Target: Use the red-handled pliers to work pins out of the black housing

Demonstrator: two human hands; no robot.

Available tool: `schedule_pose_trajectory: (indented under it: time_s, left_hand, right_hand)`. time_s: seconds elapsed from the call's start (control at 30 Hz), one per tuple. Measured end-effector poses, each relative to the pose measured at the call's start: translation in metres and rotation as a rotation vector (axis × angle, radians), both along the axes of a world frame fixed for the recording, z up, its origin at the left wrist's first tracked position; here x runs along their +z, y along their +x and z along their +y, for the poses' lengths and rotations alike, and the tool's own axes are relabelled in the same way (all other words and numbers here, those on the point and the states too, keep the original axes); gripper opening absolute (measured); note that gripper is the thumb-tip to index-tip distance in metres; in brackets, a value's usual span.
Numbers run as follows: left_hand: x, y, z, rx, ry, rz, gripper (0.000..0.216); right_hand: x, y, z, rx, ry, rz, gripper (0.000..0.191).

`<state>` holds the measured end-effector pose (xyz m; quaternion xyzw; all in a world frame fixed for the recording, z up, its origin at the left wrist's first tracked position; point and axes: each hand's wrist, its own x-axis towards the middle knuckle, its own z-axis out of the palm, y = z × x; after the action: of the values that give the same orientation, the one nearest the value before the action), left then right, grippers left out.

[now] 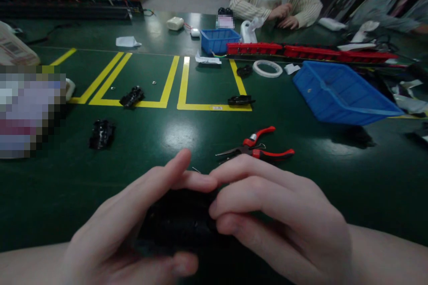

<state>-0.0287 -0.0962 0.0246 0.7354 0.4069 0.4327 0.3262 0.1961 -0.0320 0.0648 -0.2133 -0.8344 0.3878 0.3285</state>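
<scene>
Close to me, a dark black plastic part (180, 218) is held between both hands above the green table. My left hand (113, 227) wraps round its left side, fingers along the far edge and thumb near the front. At its right end, my right hand (284, 213) pinches the part with thumb and fingertips. A thin metal piece (196, 170) shows just beyond my fingers; its kind is unclear. Just past my right hand lie red-handled needle-nose pliers (256, 147), jaws pointing left. The part's underside is hidden.
Black plastic parts (102, 133) lie about the green table (160, 138), some near yellow tape lines (214, 107). A blue bin (344, 93) stands right, a smaller blue bin (219, 41) farther back, near a red strip (310, 52) and tape roll (267, 68). A person (277, 0) sits opposite.
</scene>
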Motion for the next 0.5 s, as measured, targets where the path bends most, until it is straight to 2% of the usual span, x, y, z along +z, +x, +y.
schedule_pose_trajectory:
  time_s: [0.13,0.2,0.27,0.33,0.43,0.5]
  left_hand:
    - [0.002,0.004,0.000,0.073,0.002,0.023,0.074]
    - [0.003,0.005,0.002,0.062,-0.003,0.037,0.073]
    - [0.003,0.005,0.008,0.005,0.015,0.056,0.074]
    - [0.000,0.003,0.018,-0.028,0.071,0.058,0.076]
    - [-0.007,-0.002,0.038,-0.009,0.100,0.031,0.070]
    - [-0.014,-0.006,0.052,-0.040,0.074,0.081,0.068]
  right_hand:
    - [-0.001,0.000,0.003,-0.014,0.308,-0.185,0.014]
    - [-0.003,0.000,0.005,-0.018,0.404,-0.219,0.016]
    - [-0.007,0.002,0.009,-0.007,0.427,-0.207,0.016]
    - [-0.014,0.009,0.017,-0.020,0.412,-0.178,0.024]
    - [-0.030,0.034,0.038,-0.203,0.384,-0.134,0.046]
    - [-0.045,0.059,0.054,-0.308,0.423,-0.304,0.053]
